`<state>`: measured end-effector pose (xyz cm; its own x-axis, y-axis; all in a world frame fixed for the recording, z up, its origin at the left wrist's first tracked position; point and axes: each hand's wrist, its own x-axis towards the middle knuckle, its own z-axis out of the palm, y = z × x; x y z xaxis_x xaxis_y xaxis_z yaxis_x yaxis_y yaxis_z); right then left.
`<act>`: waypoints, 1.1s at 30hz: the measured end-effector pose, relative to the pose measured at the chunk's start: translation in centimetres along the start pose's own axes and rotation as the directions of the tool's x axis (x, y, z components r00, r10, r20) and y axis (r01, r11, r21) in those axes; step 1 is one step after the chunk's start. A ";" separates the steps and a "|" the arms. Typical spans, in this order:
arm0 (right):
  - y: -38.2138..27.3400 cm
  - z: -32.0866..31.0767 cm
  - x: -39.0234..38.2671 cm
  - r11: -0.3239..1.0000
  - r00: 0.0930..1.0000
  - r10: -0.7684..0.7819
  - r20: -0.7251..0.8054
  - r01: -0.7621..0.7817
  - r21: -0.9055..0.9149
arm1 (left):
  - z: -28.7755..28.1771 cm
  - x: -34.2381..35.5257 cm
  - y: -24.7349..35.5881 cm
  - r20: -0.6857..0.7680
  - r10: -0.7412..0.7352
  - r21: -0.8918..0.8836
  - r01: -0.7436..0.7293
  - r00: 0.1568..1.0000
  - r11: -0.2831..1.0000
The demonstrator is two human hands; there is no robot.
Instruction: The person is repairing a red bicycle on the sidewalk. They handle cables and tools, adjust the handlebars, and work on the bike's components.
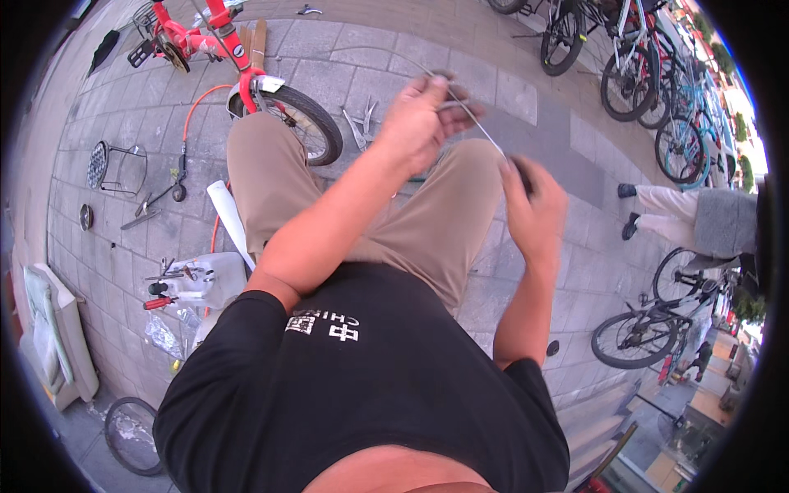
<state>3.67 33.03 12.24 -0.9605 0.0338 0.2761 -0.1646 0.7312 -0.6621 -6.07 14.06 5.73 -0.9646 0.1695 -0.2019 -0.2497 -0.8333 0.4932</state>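
Thin, flexible silver-grey cable (484, 130)
Your left hand (421, 119) and right hand (537, 207) grasp it; a translucent plastic container (223, 273) bears metal tools (182, 271).

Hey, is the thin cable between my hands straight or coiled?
Straight: the thin cable runs in a nearly straight line from your left hand to your right hand, with no loops between them.

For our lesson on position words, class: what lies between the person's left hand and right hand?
In the head view, a thin grey cable spans the gap from the left hand to the right hand.
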 end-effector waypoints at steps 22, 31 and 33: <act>1.8 -1.5 -1.3 0.997 0.994 0.070 -0.080 -0.068 0.026 | 1.6 -0.5 -1.3 -0.006 -0.014 0.039 0.014 1.000 0.999; 1.9 -4.1 -2.6 0.994 0.999 0.021 0.042 -0.017 -0.113 | 0.3 -0.2 -1.0 0.008 0.050 0.030 -0.050 0.999 0.998; 2.0 -4.2 -3.4 0.998 0.999 0.005 0.035 -0.003 -0.070 | 0.6 -0.4 -1.5 -0.022 0.039 0.077 -0.038 0.999 0.996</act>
<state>7.53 37.21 12.88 -0.9686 0.0137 0.2483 -0.1461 0.7767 -0.6126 -5.35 15.57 5.51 -0.9716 0.1248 -0.2011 -0.2190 -0.7963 0.5639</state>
